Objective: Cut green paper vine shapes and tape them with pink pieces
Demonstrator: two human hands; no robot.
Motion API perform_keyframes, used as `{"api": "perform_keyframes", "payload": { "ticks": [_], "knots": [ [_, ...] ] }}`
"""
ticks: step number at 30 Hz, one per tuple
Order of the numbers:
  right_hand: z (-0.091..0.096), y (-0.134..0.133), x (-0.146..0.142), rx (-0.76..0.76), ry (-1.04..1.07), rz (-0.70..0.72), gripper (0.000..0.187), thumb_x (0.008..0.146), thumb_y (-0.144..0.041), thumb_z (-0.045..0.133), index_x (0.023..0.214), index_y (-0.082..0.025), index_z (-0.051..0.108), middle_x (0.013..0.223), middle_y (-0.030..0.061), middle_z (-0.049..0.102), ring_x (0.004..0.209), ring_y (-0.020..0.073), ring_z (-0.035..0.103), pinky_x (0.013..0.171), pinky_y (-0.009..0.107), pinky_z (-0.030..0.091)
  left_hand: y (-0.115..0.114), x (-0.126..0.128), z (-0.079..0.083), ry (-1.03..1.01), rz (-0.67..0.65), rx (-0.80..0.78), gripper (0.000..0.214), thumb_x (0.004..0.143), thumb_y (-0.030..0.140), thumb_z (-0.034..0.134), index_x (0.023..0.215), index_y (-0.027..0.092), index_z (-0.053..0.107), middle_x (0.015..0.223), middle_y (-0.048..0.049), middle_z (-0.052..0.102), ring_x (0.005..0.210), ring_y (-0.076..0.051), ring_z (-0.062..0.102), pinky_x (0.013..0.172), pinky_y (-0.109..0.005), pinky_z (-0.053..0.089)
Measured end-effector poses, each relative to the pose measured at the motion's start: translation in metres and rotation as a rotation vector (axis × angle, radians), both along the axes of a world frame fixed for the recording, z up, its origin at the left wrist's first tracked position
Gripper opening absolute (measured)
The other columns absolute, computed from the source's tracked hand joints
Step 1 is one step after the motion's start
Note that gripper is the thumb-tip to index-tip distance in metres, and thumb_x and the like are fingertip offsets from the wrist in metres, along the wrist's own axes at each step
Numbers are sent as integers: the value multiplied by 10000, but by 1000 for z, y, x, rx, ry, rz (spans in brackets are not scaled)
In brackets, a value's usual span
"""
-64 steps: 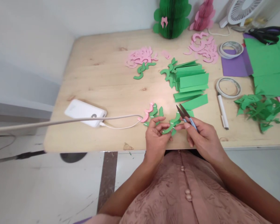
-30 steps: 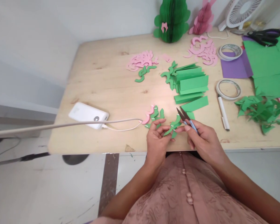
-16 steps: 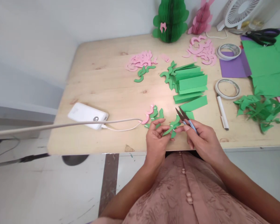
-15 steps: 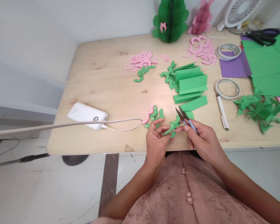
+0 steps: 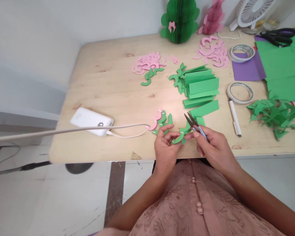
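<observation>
Near the table's front edge, my left hand (image 5: 166, 146) pinches a curved green paper cutout (image 5: 179, 139) with small white marks on it. My right hand (image 5: 212, 144) is wrapped round small scissors (image 5: 197, 126) with blue handles and dark blades, which point up and left, slightly parted. One fingertip of that hand reaches toward the cutout; whether it touches is hard to tell. Just beyond my left hand lie a wavy pink paper piece (image 5: 156, 120) and wavy green paper pieces (image 5: 163, 118). Folded green paper strips (image 5: 203, 88) are stacked beyond the scissors.
Pink cutouts (image 5: 147, 62) lie further back. A white power bank (image 5: 92, 121) with a cable is at left. On the right are a tape roll (image 5: 240, 93), a white marker (image 5: 234, 118), green scraps (image 5: 275, 114) and black scissors (image 5: 277, 36). A green honeycomb paper figure (image 5: 179, 21) stands behind.
The green cutout in my left hand has turned slightly, showing its curve more broadly. My right hand and the scissors stay almost in place.
</observation>
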State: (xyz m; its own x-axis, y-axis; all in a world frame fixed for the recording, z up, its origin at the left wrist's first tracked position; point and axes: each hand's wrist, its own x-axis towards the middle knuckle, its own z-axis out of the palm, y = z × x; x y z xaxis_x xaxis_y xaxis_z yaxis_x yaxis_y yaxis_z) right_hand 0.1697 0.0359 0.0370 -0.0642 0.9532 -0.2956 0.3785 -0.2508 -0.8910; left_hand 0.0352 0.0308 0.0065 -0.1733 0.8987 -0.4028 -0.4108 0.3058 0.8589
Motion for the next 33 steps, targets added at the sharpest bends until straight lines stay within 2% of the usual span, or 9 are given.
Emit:
{"api": "perform_keyframes", "payload": {
  "ticks": [3, 9, 15, 20, 25, 27, 29, 31, 33],
  "knots": [
    [1, 0, 0, 16, -16, 11, 330, 927, -405, 467, 996, -163, 681, 582, -28, 549, 428, 93, 424, 435, 226, 357, -3, 3, -2, 40, 20, 27, 465, 612, 151, 753, 1020, 201, 536, 743, 20, 640, 706, -132, 622, 553, -200, 509],
    [4, 2, 0, 31, -62, 31, 329, 923, -385, 463, 962, -161, 700, 460, -63, 425, 411, 110, 423, 441, 236, 346, -5, 6, -3, 105, 63, 60, 498, 612, 86, 724, 1051, 208, 524, 736, 28, 647, 728, -132, 630, 647, -223, 500],
    [6, 2, -1, 18, -74, 30, 322, 917, -369, 463, 951, -155, 700, 445, -65, 431, 414, 107, 412, 450, 231, 343, -4, 6, -4, 97, 56, 63, 494, 618, 75, 704, 1051, 207, 508, 731, 40, 642, 716, -115, 618, 656, -211, 495],
    [5, 1, 0, -25, -34, 7, 333, 917, -396, 459, 955, -160, 691, 542, -32, 543, 411, 96, 418, 414, 223, 341, -4, 6, -3, 82, 55, 39, 502, 605, 89, 706, 1049, 206, 503, 723, 39, 634, 684, -114, 611, 601, -199, 502],
    [0, 1, 2, 17, -25, -26, 313, 906, -405, 478, 893, -179, 694, 811, 29, 691, 414, 75, 434, 408, 229, 360, -2, 5, -2, 71, 66, 15, 513, 609, 126, 728, 1065, 207, 505, 722, 35, 624, 671, -116, 605, 584, -206, 530],
    [-1, 1, 3, 51, -38, -47, 282, 891, -392, 504, 892, -186, 697, 940, 50, 710, 483, 95, 520, 453, 239, 411, -2, 5, 0, 60, 67, 4, 523, 616, 152, 741, 1080, 209, 507, 721, 35, 623, 667, -115, 601, 580, -210, 537],
    [-2, 0, 2, 89, -48, -68, 242, 868, -370, 540, 919, -191, 695, 992, 58, 717, 656, 155, 633, 576, 274, 492, -2, 4, 3, 55, 69, -11, 530, 617, 175, 755, 1089, 210, 515, 734, 29, 628, 680, -120, 607, 579, -212, 541],
    [-3, 0, -1, 127, -53, -90, 215, 841, -340, 574, 948, -193, 690, 1002, 62, 726, 840, 210, 672, 726, 326, 528, -2, 4, 6, 42, 68, -27, 524, 628, 201, 762, 1093, 209, 521, 745, 24, 630, 689, -122, 612, 581, -214, 543],
    [-3, 0, -4, 152, -53, -108, 221, 817, -313, 596, 981, -193, 683, 992, 61, 734, 905, 226, 675, 800, 353, 528, -2, 4, 10, 20, 64, -39, 511, 640, 218, 763, 1094, 209, 527, 738, 26, 626, 689, -122, 617, 583, -214, 543]
  ]
}}
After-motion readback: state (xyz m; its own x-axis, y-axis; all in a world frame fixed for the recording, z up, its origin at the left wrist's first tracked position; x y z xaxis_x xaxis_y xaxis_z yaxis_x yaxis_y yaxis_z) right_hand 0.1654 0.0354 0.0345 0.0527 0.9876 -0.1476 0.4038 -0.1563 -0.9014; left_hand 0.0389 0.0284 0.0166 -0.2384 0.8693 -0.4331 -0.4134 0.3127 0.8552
